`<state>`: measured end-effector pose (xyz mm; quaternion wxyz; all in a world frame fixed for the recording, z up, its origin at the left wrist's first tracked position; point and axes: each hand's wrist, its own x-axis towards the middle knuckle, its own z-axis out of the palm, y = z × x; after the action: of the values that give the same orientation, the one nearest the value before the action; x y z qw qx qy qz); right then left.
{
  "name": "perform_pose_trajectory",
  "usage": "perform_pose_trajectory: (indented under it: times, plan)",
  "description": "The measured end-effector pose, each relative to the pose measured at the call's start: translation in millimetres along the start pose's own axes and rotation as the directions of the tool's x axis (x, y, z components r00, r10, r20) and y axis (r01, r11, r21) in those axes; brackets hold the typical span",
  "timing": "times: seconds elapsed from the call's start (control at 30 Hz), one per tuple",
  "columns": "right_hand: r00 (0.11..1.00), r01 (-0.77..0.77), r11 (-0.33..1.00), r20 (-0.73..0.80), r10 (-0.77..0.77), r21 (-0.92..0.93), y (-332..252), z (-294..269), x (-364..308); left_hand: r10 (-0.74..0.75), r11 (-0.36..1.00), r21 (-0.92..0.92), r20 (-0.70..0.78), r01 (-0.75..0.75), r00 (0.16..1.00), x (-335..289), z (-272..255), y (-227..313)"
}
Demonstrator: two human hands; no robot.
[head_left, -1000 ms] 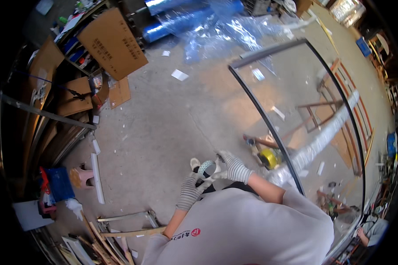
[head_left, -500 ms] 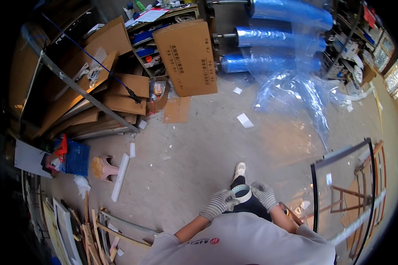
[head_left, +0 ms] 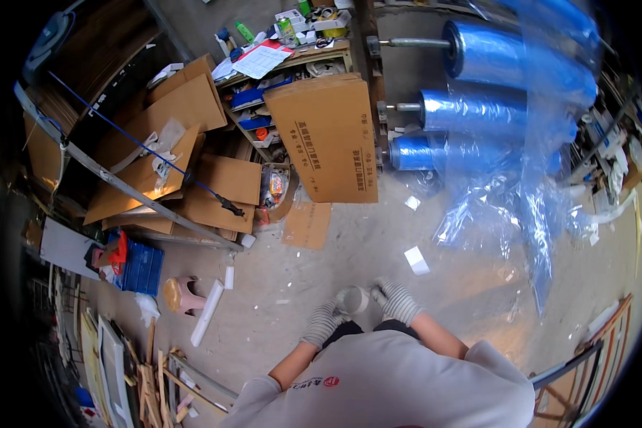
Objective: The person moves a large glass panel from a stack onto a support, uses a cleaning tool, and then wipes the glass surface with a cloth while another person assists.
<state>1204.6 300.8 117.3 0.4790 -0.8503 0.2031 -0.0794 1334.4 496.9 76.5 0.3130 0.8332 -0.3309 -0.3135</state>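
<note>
Both my hands wear grey-and-white striped knit gloves and meet low in front of my body. Between them is a roll of tape (head_left: 353,300), a pale ring with its open core showing. My left hand (head_left: 322,322) grips the roll at its left side. At the opposite edge my right hand (head_left: 399,302) has its fingers curled and pinched together against the roll; whether they hold the ring itself or a loose tape end is too small to tell.
Large rolls of blue plastic film (head_left: 492,107) hang on a rack ahead right, film trailing to the floor. A cardboard stack (head_left: 324,143) leans on a cluttered shelf. Left are a blue crate (head_left: 143,269), pink stool (head_left: 185,296) and wood strips (head_left: 150,385). A dark frame (head_left: 571,367) stands right.
My view has shifted forward, and the surroundings sit lower in it. The tape roll has turned between my hands and moved left in view. The white shoe seen earlier is out of sight.
</note>
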Motion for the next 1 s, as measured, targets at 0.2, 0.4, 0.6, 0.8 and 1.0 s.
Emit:
perform_pose_trajectory:
  times: [0.2,0.4,0.6,0.8,1.0]
  plan:
    - [0.967,-0.184,0.977,-0.160,0.200,0.108,54.1,-37.4,61.3,-0.190,0.973,0.132,-0.016,0.190,0.982,128.9,-52.9,-40.7]
    - [0.795,-0.503,0.860,-0.343,0.500,0.086,107.4,-67.4,81.7,0.070,0.993,0.107,-0.306,-0.039,0.950,365.8,-123.2,-36.6]
    - [0.702,-0.599,0.780,-0.350,0.621,0.183,98.0,-39.2,121.9,0.175,0.984,0.107,-0.551,-0.139,0.816,606.3,-259.9,64.4]
    - [0.591,-0.758,0.643,-0.307,0.746,0.106,41.4,-35.1,190.0,0.142,0.990,0.064,-0.567,-0.128,0.811,765.7,-349.0,136.0]
    - [0.249,-0.916,0.322,-0.289,0.924,0.241,-19.2,-33.9,204.8,0.365,0.918,-0.180,0.047,-0.352,0.930,719.5,-172.5,149.0]
